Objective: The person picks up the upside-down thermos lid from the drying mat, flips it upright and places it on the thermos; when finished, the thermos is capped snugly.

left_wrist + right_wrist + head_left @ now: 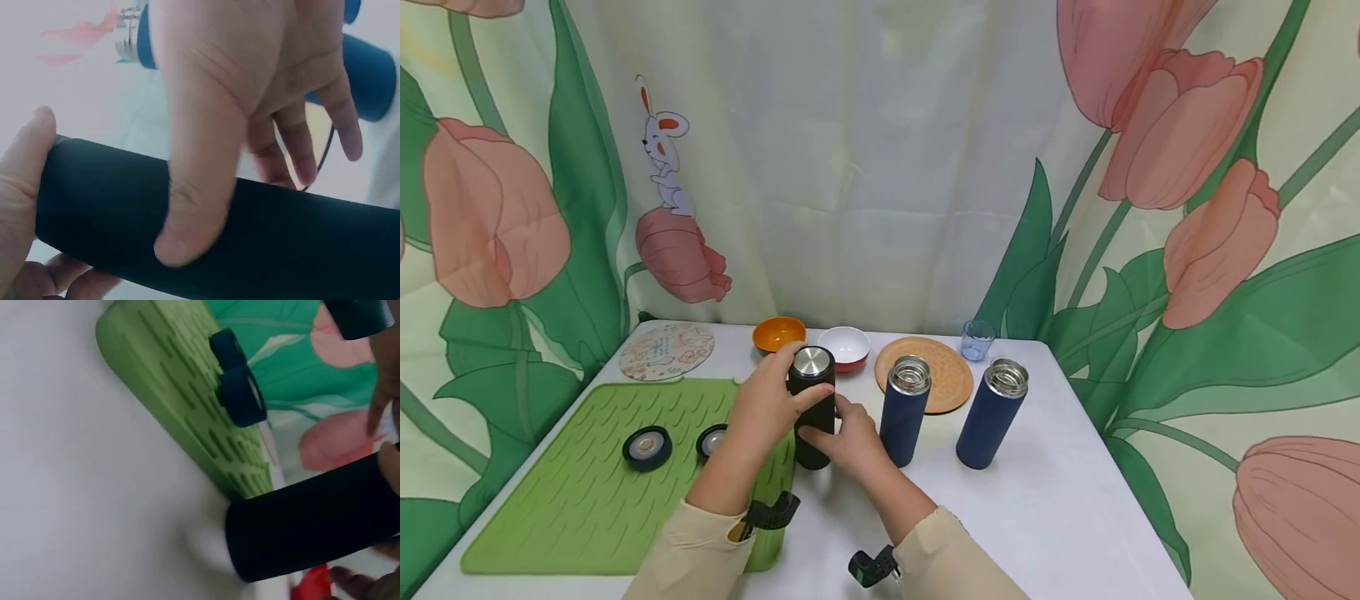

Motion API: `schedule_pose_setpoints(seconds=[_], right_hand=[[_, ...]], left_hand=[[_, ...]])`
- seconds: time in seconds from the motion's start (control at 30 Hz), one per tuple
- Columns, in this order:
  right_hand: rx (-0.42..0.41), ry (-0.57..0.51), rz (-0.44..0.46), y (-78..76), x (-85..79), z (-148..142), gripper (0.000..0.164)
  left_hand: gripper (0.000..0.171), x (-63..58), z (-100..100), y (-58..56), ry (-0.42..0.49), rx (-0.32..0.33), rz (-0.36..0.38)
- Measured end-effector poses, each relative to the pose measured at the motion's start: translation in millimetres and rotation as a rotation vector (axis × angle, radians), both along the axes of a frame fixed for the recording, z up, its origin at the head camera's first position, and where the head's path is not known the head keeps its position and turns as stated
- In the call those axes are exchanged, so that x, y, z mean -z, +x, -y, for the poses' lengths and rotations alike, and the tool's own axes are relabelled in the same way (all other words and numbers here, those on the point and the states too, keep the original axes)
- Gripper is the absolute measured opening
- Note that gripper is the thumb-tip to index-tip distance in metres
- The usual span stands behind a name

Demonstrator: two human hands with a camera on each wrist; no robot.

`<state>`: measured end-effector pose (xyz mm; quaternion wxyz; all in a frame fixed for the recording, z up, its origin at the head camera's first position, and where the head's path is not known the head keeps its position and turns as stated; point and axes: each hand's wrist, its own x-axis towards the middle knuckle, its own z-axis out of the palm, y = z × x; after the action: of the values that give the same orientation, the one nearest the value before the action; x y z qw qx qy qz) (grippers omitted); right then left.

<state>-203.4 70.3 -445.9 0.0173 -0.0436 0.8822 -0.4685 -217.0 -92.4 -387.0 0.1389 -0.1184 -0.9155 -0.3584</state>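
Hands (767, 408) (853, 440) grip a matte black flask (812, 418) — round, silvery top (812, 360).

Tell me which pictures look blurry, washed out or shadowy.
Head view: sharpest, a sheen on the silver lid top of the black bottle; left wrist view: hazy, the background washed out; right wrist view: soft, with a faint shadow on the table beside the bottle's base.

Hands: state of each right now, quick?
Left hand: closed, holding the black bottle near its top.
Right hand: closed, holding the same bottle lower down.
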Motion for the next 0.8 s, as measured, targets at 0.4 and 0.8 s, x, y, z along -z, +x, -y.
schedule_pose_setpoints(seconds=[0.4, 0.8], right_hand=[[-0.199, 0.175, 0.138, 68.7, -31.3, -39, 0.069], [-0.221, 0.046, 0.077, 102.2, -53.1, -82, 0.048]], left_hand=[[0.048, 28.6, 49, 38.2, -0.046, -0.070, 0.023], [0.145, 38.9, 192, -7.8, -0.452, -0.199, 0.442]])
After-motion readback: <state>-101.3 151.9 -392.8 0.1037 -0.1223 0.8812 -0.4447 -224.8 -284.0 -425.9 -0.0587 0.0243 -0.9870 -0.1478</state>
